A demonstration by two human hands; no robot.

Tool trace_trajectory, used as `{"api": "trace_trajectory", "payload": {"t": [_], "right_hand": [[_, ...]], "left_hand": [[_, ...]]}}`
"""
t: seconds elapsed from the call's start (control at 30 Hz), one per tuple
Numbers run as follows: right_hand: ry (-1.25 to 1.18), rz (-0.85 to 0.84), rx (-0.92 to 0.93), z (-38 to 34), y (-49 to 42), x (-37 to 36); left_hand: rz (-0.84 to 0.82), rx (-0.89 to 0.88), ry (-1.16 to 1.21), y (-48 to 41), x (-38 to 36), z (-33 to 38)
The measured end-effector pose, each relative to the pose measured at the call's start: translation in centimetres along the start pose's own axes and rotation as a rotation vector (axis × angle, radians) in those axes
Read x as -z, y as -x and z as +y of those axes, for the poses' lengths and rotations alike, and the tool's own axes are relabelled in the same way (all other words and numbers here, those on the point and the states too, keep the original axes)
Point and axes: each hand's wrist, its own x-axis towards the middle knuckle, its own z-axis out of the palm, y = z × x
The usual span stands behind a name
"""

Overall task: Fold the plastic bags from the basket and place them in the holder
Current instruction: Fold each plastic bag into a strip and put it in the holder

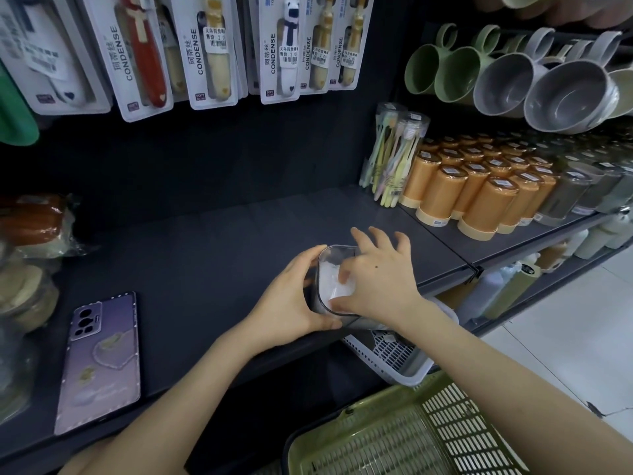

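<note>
A clear rectangular holder (325, 258) stands near the front edge of the dark shelf (205, 255). White folded plastic bags (330, 286) fill its inside. My left hand (291, 296) grips the holder's left wall, thumb at the near corner. My right hand (376, 272) lies over the holder's mouth; its thumb and one finger reach down into the bags while the other fingers spread past the far rim. The green basket (428, 430) sits below the shelf at the bottom right, under my right forearm, and no bags show inside it.
A phone in a purple case (99, 361) lies on the shelf at the left. A white slatted basket (390, 354) sits under the shelf edge. Orange cups (479, 193) and toothbrush packs (394, 156) crowd the right. Packaged goods (30, 234) stand at far left.
</note>
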Motion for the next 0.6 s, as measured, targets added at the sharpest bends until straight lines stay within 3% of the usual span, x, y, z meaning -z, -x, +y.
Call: {"api": "trace_trajectory", "payload": {"t": [0.37, 0.53, 0.6], "right_hand": [[-0.109, -0.02, -0.007, 0.1, -0.8, 0.3], [-0.311, 0.198, -0.193, 4.4, 1.1, 0.9], [-0.319, 0.198, -0.297, 6.6, 2.1, 0.1]], "left_hand": [[0.008, 0.018, 0.052, -0.5, 0.1, -0.4], [0.049, 0.103, 0.128, -2.3, 0.5, -1.4], [0.069, 0.132, 0.149, -3.3, 0.8, -1.9]]}}
